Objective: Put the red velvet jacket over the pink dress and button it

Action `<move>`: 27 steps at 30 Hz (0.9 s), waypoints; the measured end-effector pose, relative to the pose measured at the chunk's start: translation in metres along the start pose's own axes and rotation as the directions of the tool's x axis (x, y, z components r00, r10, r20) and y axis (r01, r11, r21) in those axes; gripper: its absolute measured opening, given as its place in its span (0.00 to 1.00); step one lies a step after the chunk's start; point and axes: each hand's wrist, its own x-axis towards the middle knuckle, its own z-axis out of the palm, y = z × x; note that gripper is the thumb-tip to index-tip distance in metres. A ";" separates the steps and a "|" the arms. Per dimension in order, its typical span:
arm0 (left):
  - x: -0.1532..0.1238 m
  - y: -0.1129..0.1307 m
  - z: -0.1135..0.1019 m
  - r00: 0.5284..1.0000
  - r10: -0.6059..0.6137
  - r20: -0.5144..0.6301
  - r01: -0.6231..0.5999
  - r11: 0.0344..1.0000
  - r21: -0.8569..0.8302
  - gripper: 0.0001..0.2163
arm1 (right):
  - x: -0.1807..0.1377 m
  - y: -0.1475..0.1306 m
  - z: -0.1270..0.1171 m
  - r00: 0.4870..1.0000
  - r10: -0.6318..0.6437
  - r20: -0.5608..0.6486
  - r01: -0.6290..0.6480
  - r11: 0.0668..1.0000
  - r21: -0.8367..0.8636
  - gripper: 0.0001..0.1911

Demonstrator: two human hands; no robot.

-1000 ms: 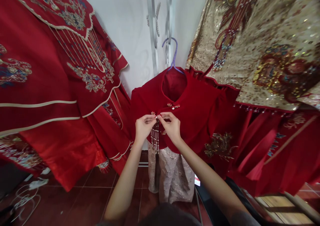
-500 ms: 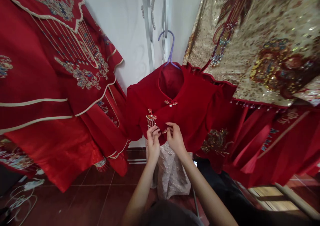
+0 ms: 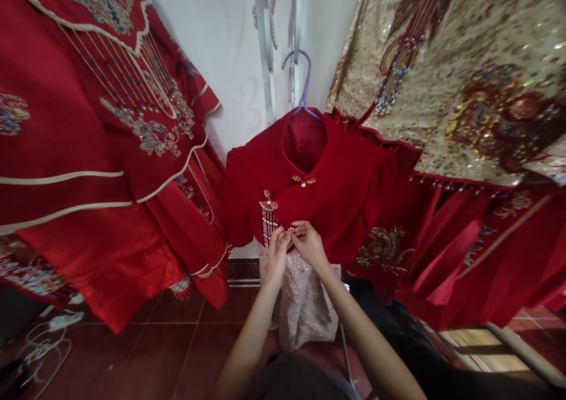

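Note:
A dark red short-sleeved jacket (image 3: 340, 170) hangs in front of me on a purple hanger (image 3: 306, 81). At its collar sits a beaded knot button (image 3: 304, 180), and a tasselled brooch (image 3: 267, 211) hangs on its left side. My left hand (image 3: 277, 252) is closed at the lower front edge, just below the brooch's tassels. Beside it my right hand (image 3: 308, 242) pinches a small beaded frog button (image 3: 290, 230) at the same edge. The fingertips of both hands meet around this button, partly covering it.
Embroidered red garments (image 3: 145, 123) hang on the left, a gold sequined garment (image 3: 442, 105) on the right. A silver rack post (image 3: 265, 46) stands behind the hanger. Pale patterned fabric (image 3: 305, 311) hangs below the jacket. White cables (image 3: 48, 347) lie on the tiled floor (image 3: 159, 353).
My left hand has moved right and slightly down from the brooch's tassels, which now hang free. Both hands have come together at the lower button.

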 end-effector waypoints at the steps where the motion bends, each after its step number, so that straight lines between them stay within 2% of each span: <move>1: 0.000 0.002 0.002 1.000 -0.028 -0.009 0.028 0.999 -0.035 0.16 | -0.001 -0.001 -0.001 1.000 0.010 0.009 -0.010 1.000 0.000 0.11; 5: 0.000 0.010 0.007 0.996 -0.091 0.002 0.091 0.987 -0.132 0.14 | -0.004 -0.006 -0.009 0.999 0.039 0.030 -0.038 0.999 -0.011 0.09; 8: 0.002 0.012 0.007 0.992 -0.127 -0.005 0.124 0.977 -0.172 0.15 | -0.005 -0.012 -0.016 1.000 0.023 -0.006 -0.023 0.999 -0.036 0.09; 12: 0.005 0.012 0.005 0.994 -0.109 0.026 0.112 0.981 -0.159 0.16 | -0.002 -0.021 -0.023 0.991 -0.041 -0.124 0.033 0.998 -0.061 0.12; 16: 0.007 0.010 0.007 0.995 -0.096 0.041 0.100 0.990 -0.103 0.18 | 0.002 -0.027 -0.026 0.986 -0.045 -0.160 0.042 0.999 -0.026 0.13; 19: 0.007 0.007 0.009 0.996 -0.090 0.026 0.092 0.992 -0.084 0.19 | 0.003 -0.028 -0.027 0.987 -0.050 -0.151 0.047 0.999 -0.021 0.13; 23: 0.007 0.003 0.008 1.000 -0.008 -0.017 0.008 0.999 -0.053 0.17 | 0.003 -0.024 -0.028 0.991 -0.046 -0.122 0.043 0.999 -0.031 0.12; 27: 0.008 0.001 0.001 0.995 0.082 -0.056 -0.080 0.996 0.031 0.15 | 0.004 -0.020 -0.026 1.000 -0.014 0.007 0.014 1.000 0.003 0.11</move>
